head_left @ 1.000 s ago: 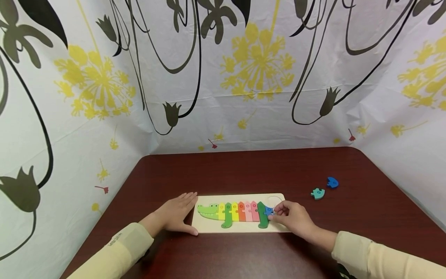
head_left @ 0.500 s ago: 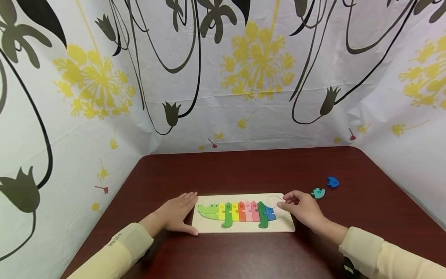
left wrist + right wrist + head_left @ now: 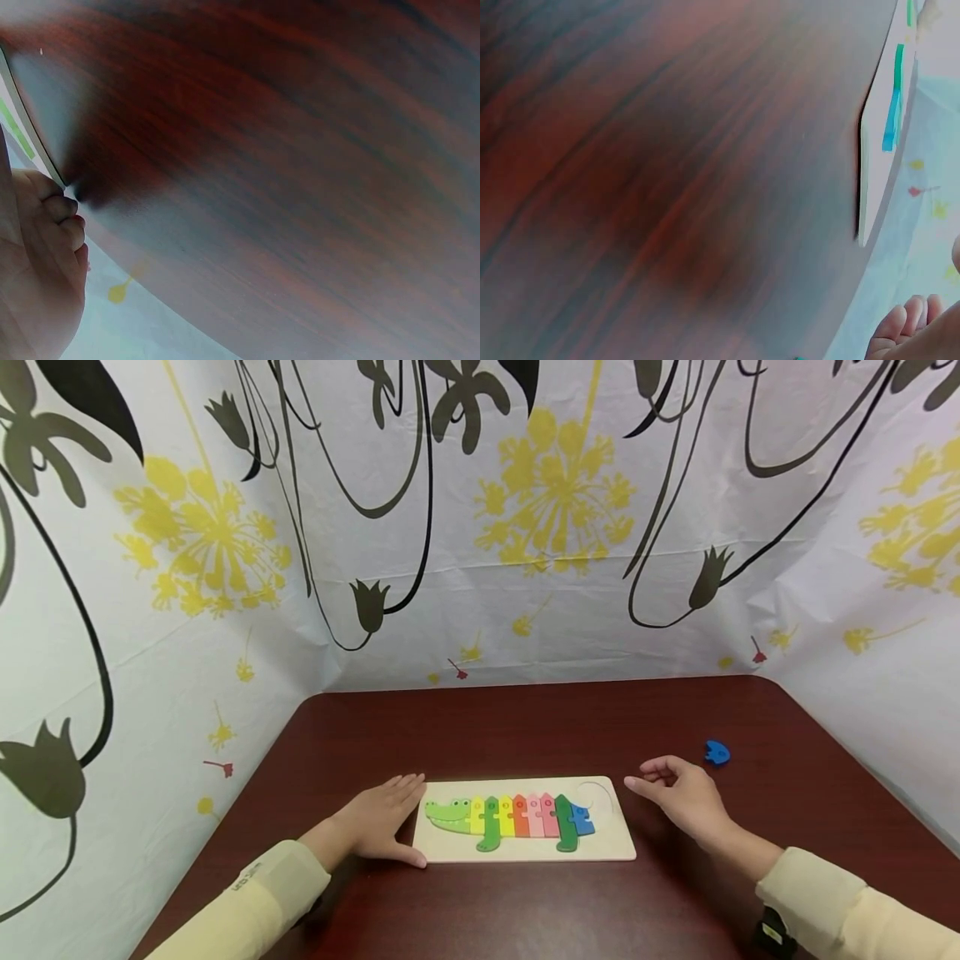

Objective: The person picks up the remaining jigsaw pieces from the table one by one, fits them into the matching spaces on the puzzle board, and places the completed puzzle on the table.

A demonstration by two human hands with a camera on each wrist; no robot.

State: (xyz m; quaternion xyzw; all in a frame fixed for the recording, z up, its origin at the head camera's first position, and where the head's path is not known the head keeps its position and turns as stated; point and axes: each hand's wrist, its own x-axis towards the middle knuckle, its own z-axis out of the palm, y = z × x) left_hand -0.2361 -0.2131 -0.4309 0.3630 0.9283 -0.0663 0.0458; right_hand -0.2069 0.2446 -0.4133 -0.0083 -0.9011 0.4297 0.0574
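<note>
The left hand (image 3: pixel 382 822) lies flat on the dark red-brown wooden tabletop (image 3: pixel 525 727), its grip wide and holding nothing, fingers straight and the thumb edge touching the short left end of the pale wooden puzzle board (image 3: pixel 450 847). In the left wrist view the board's thin edge (image 3: pixel 30 124) meets the fingertips.

To the right of that hand, the board carries a crocodile made of coloured wooden slices (image 3: pixel 510 818), from a light green head through yellow, green, orange, pink and dark green to a blue piece; the tail recess beyond it is bare.

The right hand (image 3: pixel 682 797) hovers just past the board's right end, its grip narrow, fingers loosely curled; whether it covers anything cannot be told.

Farther right of it lies a small blue wooden puzzle piece (image 3: pixel 717 752), apart from the fingers.
</note>
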